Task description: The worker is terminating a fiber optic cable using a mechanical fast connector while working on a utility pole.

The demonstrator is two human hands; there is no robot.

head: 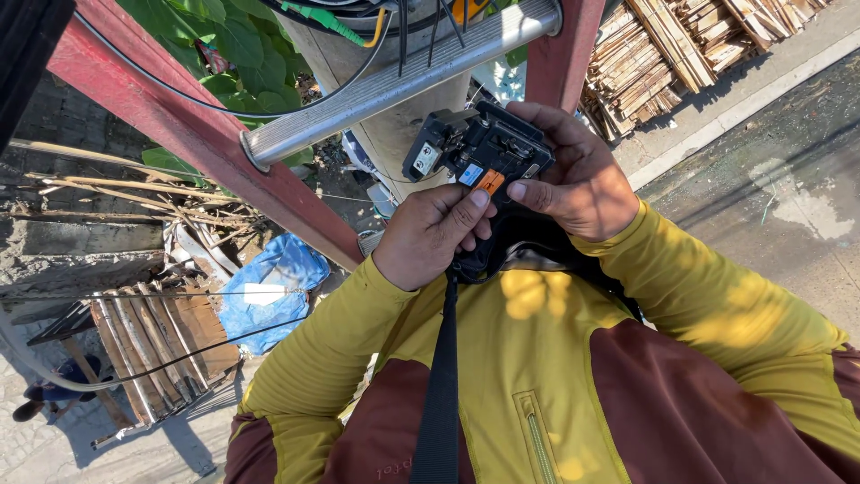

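Observation:
I look straight down from high on a ladder. My right hand (578, 175) grips a small black box-shaped tool (475, 148) with an orange tab and a blue sticker, its fingers wrapped around the far side. My left hand (430, 235) is closed around the tool's near end, thumb by the orange tab. A black strap (441, 376) hangs from below the tool down over my yellow and maroon jacket.
A silver ladder rung (385, 85) crosses between red rails (197, 134), just beyond the tool. A concrete pole (394, 134) with cables stands behind. Far below lie wooden slats (152, 345), a blue sheet (269, 287), stacked timber (663, 54) and a road (770, 179).

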